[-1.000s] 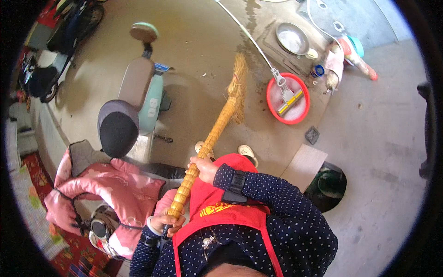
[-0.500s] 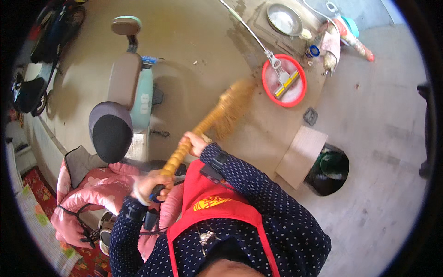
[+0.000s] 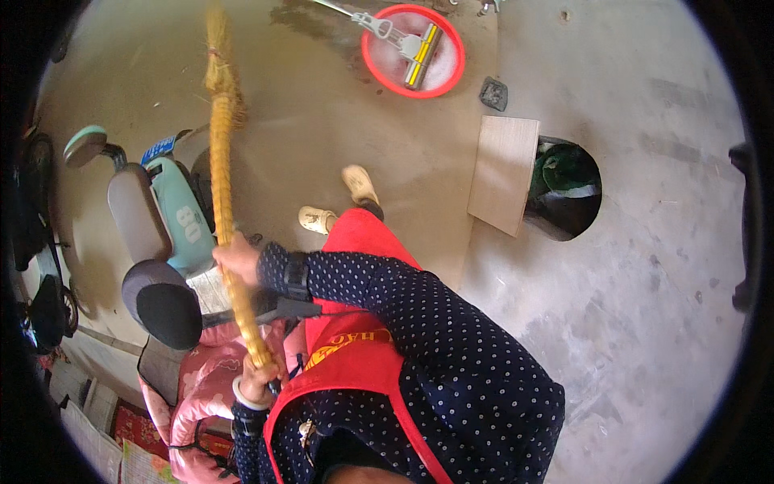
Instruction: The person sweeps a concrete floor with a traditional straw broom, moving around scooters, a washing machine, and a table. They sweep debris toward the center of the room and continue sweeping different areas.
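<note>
The long yellow straw broom has swung over to frame left, long axis near-vertical now, bristles aimed at the top edge; bare left hand and right hand both gripping it.

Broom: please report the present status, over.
Left grip closed low on broom; right grip closed farther up. Bristles pointing forward. Scooter at left, possible obstacle.

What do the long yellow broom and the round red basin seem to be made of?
The long yellow broom seems dried plant matter: a slightly glossy handle ribbed like bound stalks, a head of straw-like fibres. The round red basin is probably smooth plastic, given its even colour; painted metal remains possible.
</note>
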Available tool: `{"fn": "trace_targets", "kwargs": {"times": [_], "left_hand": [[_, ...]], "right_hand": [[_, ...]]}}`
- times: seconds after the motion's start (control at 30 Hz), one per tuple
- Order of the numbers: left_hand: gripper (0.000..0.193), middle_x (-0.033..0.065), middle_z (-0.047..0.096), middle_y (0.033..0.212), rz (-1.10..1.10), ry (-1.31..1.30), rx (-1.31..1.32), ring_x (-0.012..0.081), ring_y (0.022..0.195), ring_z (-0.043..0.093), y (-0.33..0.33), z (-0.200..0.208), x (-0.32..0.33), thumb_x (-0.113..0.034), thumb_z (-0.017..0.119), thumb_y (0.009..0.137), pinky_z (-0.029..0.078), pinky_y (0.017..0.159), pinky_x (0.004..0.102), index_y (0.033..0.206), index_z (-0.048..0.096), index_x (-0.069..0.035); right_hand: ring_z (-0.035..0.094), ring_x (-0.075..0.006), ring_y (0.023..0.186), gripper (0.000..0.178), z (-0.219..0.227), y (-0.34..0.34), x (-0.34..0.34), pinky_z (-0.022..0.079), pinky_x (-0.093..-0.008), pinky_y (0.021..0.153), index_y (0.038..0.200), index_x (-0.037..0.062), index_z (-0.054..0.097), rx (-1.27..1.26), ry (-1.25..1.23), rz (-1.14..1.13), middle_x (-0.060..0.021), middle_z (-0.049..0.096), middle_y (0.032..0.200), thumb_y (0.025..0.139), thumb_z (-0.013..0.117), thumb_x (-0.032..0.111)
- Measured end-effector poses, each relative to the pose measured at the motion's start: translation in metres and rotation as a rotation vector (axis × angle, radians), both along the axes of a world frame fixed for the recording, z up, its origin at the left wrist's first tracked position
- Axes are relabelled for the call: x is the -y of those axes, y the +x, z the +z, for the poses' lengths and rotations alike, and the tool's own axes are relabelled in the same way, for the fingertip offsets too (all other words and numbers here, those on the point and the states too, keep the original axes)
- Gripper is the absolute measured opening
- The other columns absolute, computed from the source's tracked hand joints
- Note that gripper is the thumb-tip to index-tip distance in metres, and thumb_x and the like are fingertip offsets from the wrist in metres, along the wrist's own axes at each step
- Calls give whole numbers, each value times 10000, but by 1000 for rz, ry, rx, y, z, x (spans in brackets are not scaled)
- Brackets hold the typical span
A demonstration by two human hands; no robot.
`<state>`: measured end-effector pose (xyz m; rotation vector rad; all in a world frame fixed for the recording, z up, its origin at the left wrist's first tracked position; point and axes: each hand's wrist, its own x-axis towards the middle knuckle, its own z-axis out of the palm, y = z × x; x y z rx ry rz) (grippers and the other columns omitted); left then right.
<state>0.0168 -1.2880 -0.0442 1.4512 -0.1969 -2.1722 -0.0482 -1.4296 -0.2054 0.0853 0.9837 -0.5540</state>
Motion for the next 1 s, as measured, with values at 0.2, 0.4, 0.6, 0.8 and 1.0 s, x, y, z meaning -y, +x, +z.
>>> {"fn": "trace_targets", "kwargs": {"times": [0.2,0.4,0.6,0.8,1.0], "left_hand": [[292,55,474,589,59,318,85,137,416,434,-7,14,48,-124,565,748,363,381,270,1000,472,-10],[159,23,437,593,208,230,263,112,442,424,-48,21,126,-118,553,799,357,373,252,919,465,-60],[193,40,443,608,171,94,139,138,455,435,-51,32,108,-78,579,768,374,416,266,891,431,-67],[401,45,483,677,-125,136,156,129,518,460,57,76,27,-175,645,697,396,478,252,1009,455,-10],[489,53,531,740,-494,241,129,146,613,521,138,101,4,-208,649,647,446,550,262,1044,477,20]], "right_hand": [[542,-222,554,113,-28,-40,17,488,-380,482,849,-4,493,-156,285,153,-118,545,731,744,524,22],[564,-267,584,150,-58,-16,101,494,-427,522,809,27,522,235,239,138,-111,554,696,797,614,145],[560,-223,595,213,-22,-8,101,501,-412,512,897,28,504,265,-41,188,-91,544,710,809,642,164],[578,-229,739,225,23,25,13,517,-425,626,973,96,466,307,230,53,-73,537,842,838,628,176],[579,-282,846,303,40,8,-95,517,-511,745,1069,19,425,346,303,-173,-134,528,951,828,594,90]]}}
